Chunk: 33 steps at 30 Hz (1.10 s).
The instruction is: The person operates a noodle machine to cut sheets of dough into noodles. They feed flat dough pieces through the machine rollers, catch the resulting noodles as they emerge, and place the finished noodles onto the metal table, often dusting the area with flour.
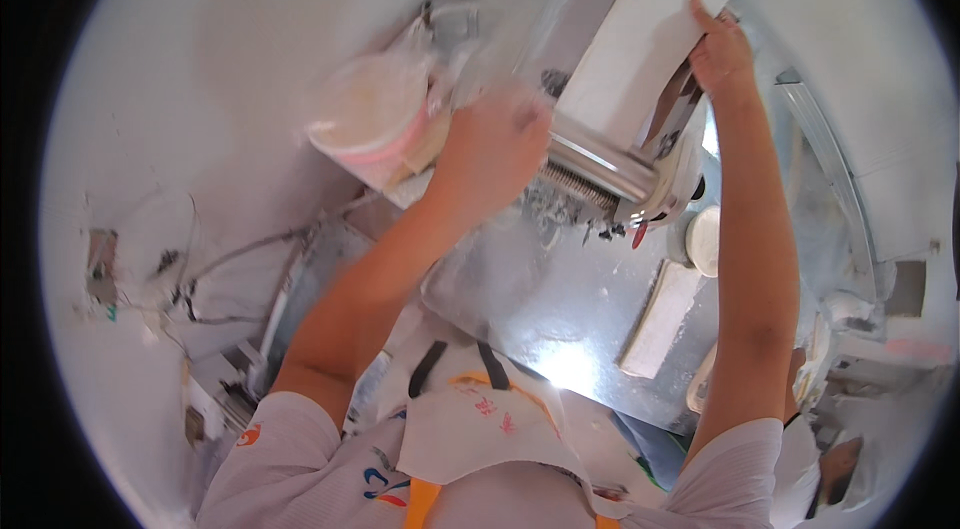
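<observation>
A metal roller machine (610, 169) stands on the steel table, with a long white sheet (630, 39), perhaps dough, lying sloped above its roller. My right hand (722, 49) is closed on the sheet's right edge at the top, thumb lying on its face. My left hand (500, 139) is blurred at the left end of the roller, beside the sheet's lower end; its fingers are smeared, so I cannot tell what they hold. A pink-banded tub (365, 114) in clear plastic is left of that hand.
The steel table (530, 299) holds a pale floury bar (660, 319) and a round white tub (703, 241). Cables (240, 249) run along the left wall. A metal rail (830, 159) is at right. Part of another person (800, 464) shows at lower right.
</observation>
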Tool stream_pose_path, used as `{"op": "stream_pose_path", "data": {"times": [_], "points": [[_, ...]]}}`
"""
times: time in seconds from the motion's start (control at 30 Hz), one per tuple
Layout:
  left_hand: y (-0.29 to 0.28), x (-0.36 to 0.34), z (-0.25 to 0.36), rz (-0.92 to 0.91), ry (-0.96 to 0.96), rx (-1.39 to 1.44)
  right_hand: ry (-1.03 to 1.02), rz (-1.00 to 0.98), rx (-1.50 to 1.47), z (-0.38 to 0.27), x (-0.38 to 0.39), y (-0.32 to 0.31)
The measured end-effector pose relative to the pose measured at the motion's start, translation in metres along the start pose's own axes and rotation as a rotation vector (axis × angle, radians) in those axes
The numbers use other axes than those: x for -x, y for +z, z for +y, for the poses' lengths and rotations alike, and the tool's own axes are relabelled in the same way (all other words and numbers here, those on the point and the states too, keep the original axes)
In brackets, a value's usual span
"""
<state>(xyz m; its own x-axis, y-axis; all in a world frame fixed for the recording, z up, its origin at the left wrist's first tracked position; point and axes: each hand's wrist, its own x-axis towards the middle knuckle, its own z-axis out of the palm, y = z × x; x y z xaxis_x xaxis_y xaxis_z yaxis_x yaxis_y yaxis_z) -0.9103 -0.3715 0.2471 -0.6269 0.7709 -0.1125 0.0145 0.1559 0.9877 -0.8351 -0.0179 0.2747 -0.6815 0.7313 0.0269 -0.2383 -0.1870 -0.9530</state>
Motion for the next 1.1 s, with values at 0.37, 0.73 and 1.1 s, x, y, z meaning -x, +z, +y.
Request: {"op": "stream_pose_path", "data": {"times": [0.37, 0.73, 1.1], "points": [[0.129, 0.046, -0.149, 0.318, -0.244, 1.601, 0.154, 0.147, 0.254, 0.003, -0.039, -0.005], [0.146, 0.021, -0.118, 0.362, -0.276, 1.882, 0.092, 0.031, 0.658, -0.006, -0.028, -0.015], [0.152, 0.014, -0.117, 0.297, -0.170, 1.860, 0.220, 0.032, 0.365, -0.023, -0.071, -0.061]]}}
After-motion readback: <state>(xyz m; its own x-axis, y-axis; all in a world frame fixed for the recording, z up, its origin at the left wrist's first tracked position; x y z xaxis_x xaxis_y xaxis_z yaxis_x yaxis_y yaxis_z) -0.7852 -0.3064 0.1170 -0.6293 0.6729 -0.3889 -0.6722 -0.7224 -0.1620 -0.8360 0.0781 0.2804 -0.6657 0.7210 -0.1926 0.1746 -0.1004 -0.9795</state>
